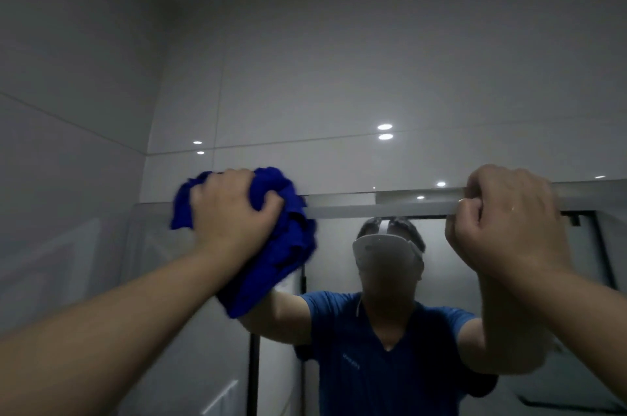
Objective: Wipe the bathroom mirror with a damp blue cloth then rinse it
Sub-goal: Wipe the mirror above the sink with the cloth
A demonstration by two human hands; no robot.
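My left hand [230, 208] grips a bunched blue cloth [281, 246] and presses it against the upper left part of the bathroom mirror [380, 208], close to its top edge. The cloth hangs down below my fist. My right hand [502, 222] is curled over the mirror's top edge on the right, fingers hooked on the frosted strip. The mirror reflects a person in a blue shirt with a white headset.
Glossy grey wall tiles [305, 83] rise above the mirror, with ceiling light spots reflected in them. A side wall [68, 110] closes in on the left. A black-framed shower screen appears in the reflection on the right.
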